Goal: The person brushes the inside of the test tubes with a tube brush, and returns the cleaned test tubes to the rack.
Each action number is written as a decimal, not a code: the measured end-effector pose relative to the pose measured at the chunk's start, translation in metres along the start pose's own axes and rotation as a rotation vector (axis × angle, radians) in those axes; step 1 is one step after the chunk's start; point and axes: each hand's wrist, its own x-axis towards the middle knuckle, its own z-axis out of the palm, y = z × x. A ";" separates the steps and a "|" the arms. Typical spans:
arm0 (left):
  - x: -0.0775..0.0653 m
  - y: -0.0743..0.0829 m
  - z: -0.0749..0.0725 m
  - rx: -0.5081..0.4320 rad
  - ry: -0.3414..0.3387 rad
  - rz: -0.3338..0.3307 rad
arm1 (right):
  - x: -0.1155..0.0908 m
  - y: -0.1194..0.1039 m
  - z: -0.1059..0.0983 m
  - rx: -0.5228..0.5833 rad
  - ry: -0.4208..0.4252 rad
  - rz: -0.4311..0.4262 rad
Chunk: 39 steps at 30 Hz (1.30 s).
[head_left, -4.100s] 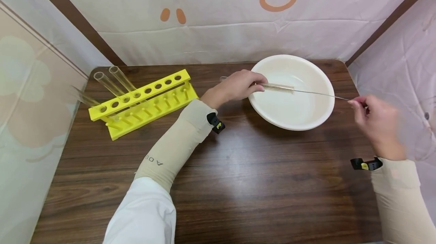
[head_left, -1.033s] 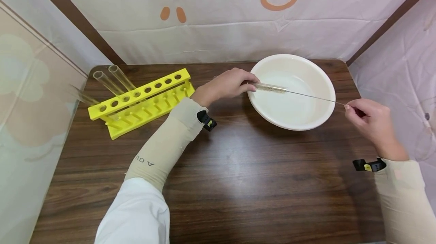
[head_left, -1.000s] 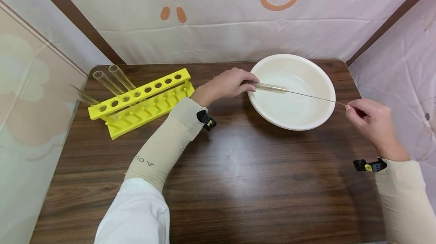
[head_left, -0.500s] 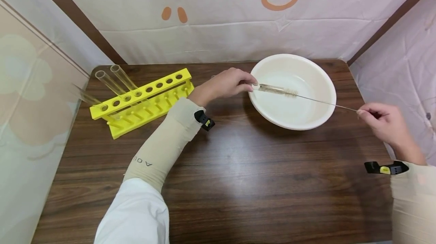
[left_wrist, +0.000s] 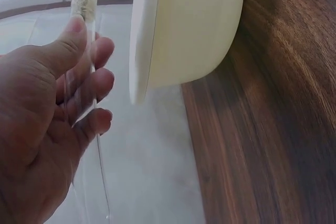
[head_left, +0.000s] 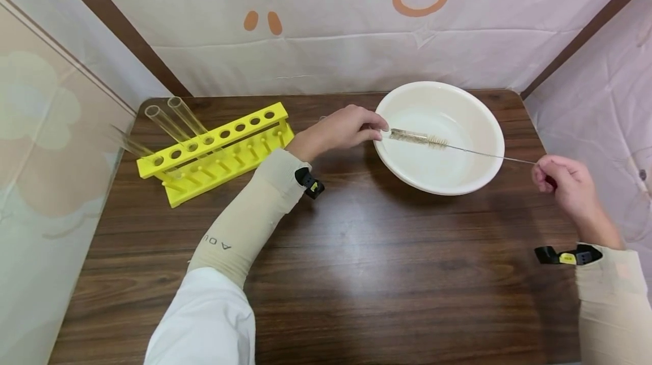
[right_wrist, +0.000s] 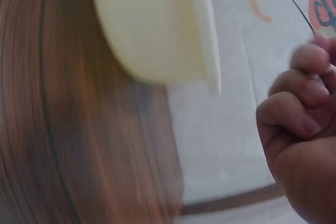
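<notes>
My left hand [head_left: 351, 127] grips a clear glass test tube [left_wrist: 84, 98] that lies sideways over the left rim of a white basin [head_left: 438, 181]. Its mouth faces right. A bristle brush [head_left: 437, 142] sits partly inside the tube, with a stretch of pale bristles out past the mouth. The thin wire handle runs right across the basin to my right hand [head_left: 565, 184], which pinches its end beyond the right rim. In the right wrist view the other fingers [right_wrist: 289, 111] are curled. The left wrist view shows bristles inside the tube above the thumb.
A yellow test tube rack [head_left: 214, 144] stands at the left of the dark wooden table [head_left: 356, 274]. Several glass tubes [head_left: 165, 121] lean in its left holes; the other holes hold none. Patterned cloth [head_left: 316, 59] hangs behind and at both sides.
My right hand has drawn the wire to the right, so bristles that were inside the tube now show outside its mouth. My left hand stays near the basin's left rim, holding the tube.
</notes>
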 end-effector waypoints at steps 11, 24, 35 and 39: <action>-0.009 -0.008 -0.002 0.017 0.066 -0.026 | 0.012 -0.013 -0.002 0.408 -0.100 0.320; -0.010 -0.009 -0.004 -0.024 0.026 -0.041 | 0.006 0.017 -0.014 0.073 0.160 -0.265; -0.009 -0.011 -0.002 -0.073 -0.003 -0.036 | 0.010 0.026 -0.021 0.179 0.217 -0.353; -0.012 -0.014 -0.003 -0.084 -0.001 -0.046 | 0.009 0.024 -0.026 0.244 0.290 -0.349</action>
